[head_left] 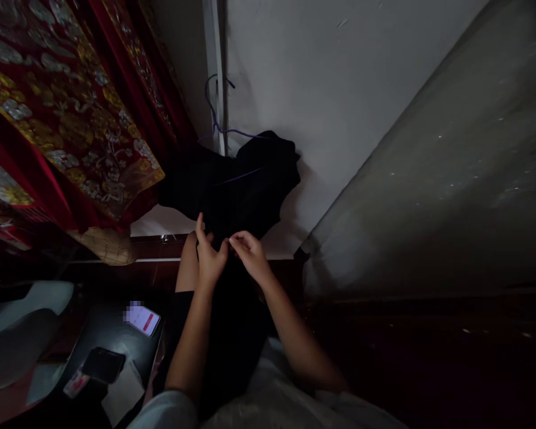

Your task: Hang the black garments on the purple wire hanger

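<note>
A black garment (250, 185) hangs in front of me from a thin purple hanger (215, 116), its lower part merging with the dark cloth over my lap. Over the garment's lower edge is my left hand (211, 257), its index finger stretched upward and its thumb apart. My right hand (251, 253) is close beside it, thumb and forefinger pinched together near the left thumb's tip. Whatever lies in that pinch is too small and dark to make out. Some of the left fingers are hidden behind the hand.
Red curtains embroidered in gold and silver (102, 137) hang at the left. A lit phone (143, 318), a dark phone (103, 364) and a white packet (124, 390) lie on a black surface (83, 333). A pale wall (317, 71) is ahead; a grey shiny panel (429, 179) slants at right.
</note>
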`<state>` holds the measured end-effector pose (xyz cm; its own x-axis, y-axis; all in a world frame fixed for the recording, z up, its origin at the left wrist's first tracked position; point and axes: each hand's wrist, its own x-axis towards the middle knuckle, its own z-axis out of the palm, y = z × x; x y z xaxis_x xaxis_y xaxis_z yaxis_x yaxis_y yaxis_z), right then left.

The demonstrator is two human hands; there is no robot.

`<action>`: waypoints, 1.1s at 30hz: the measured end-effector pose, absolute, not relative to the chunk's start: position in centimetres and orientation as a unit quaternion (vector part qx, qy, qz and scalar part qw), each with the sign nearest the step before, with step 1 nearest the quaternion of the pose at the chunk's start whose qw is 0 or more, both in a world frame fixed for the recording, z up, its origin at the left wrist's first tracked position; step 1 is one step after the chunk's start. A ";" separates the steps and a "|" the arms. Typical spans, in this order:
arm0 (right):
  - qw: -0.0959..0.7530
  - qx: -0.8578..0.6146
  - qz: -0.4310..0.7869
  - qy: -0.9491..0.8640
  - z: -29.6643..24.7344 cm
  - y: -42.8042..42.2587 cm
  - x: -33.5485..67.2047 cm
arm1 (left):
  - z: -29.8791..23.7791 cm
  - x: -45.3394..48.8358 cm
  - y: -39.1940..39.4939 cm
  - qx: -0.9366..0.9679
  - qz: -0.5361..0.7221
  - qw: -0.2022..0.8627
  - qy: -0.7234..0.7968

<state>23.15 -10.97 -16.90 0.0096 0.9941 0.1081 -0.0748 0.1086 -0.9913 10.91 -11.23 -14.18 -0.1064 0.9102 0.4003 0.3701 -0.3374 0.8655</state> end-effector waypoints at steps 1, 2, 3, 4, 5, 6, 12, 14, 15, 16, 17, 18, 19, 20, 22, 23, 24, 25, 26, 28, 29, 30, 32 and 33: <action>0.548 -0.456 0.481 -0.511 -16.8 -10.8 23.2 | -14.8 10.9 -11.4 0.601 0.547 0.269 0.518; 0.543 -0.456 0.477 -0.519 -16.6 -10.6 23.4 | -15.3 10.8 -11.5 0.587 0.555 0.280 0.519; 0.533 -0.457 0.478 -0.528 -16.5 -10.5 23.5 | -15.7 10.6 -11.6 0.581 0.558 0.288 0.519; 0.521 -0.461 0.482 -0.533 -16.3 -10.5 23.6 | -16.0 10.2 -11.5 0.582 0.555 0.293 0.516; 0.510 -0.466 0.486 -0.535 -16.3 -10.6 23.6 | -16.0 9.8 -11.5 0.592 0.548 0.299 0.510; 0.505 -0.472 0.486 -0.535 -16.2 -10.7 23.5 | -15.9 9.4 -11.5 0.606 0.537 0.302 0.503; 0.514 -0.471 0.461 -0.549 -16.0 -11.3 22.9 | -15.1 8.6 -11.9 0.665 0.484 0.262 0.504; 0.507 -0.474 0.463 -0.551 -15.7 -11.4 23.0 | -15.6 8.8 -11.9 0.665 0.484 0.268 0.501; 0.504 -0.475 0.467 -0.550 -15.6 -11.5 23.1 | -15.9 9.0 -11.9 0.662 0.485 0.274 0.501; 0.502 -0.475 0.475 -0.545 -15.5 -11.6 23.1 | -16.2 9.3 -11.9 0.657 0.486 0.281 0.502; 0.500 -0.472 0.490 -0.535 -15.4 -11.6 23.0 | -16.4 9.5 -11.9 0.652 0.488 0.288 0.503; 0.498 -0.467 0.510 -0.522 -15.2 -11.6 23.0 | -16.6 9.7 -11.9 0.645 0.493 0.296 0.504; 0.496 -0.464 0.530 -0.508 -14.8 -11.4 22.9 | -16.8 9.9 -11.9 0.636 0.502 0.301 0.502; 0.494 -0.462 0.546 -0.495 -14.3 -11.0 22.9 | -16.9 10.1 -11.9 0.630 0.511 0.305 0.499; 0.497 -0.462 0.558 -0.478 -12.6 -9.7 23.0 | -17.0 10.2 -11.6 0.625 0.520 0.308 0.493; 0.507 -0.461 0.551 -0.475 -11.3 -8.7 23.2 | -17.0 10.3 -11.4 0.626 0.519 0.307 0.495; 0.524 -0.457 0.539 -0.475 -9.9 -7.5 23.5 | -17.1 10.3 -11.1 0.627 0.513 0.304 0.502; 0.545 -0.449 0.525 -0.475 -8.2 -6.1 23.8 | -17.1 10.3 -10.7 0.629 0.503 0.299 0.512; 0.566 -0.436 0.513 -0.475 -6.5 -4.7 24.2 | -17.2 10.3 -10.4 0.629 0.492 0.294 0.525; 0.603 -0.413 0.498 -0.468 -3.1 -2.2 24.8 | -17.4 10.6 -9.7 0.631 0.472 0.285 0.545; 0.612 -0.405 0.497 -0.463 -1.5 -1.3 25.0 | -17.5 10.9 -9.5 0.638 0.458 0.284 0.550; 0.618 -0.398 0.497 -0.462 -0.2 -0.6 25.0 | -17.6 11.2 -9.3 0.647 0.441 0.285 0.553; 0.623 -0.386 0.492 -0.470 1.7 -0.3 24.9 | -17.8 11.9 -9.2 0.666 0.408 0.280 0.559; 0.625 -0.381 0.486 -0.478 2.2 -0.5 24.8 | -17.8 12.1 -9.2 0.676 0.391 0.275 0.561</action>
<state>24.76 -0.54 2.19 0.0710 0.9714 0.2267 -0.2421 0.2372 -0.9408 12.10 -9.21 -17.81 0.0655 0.9732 0.2206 0.5429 -0.2202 0.8104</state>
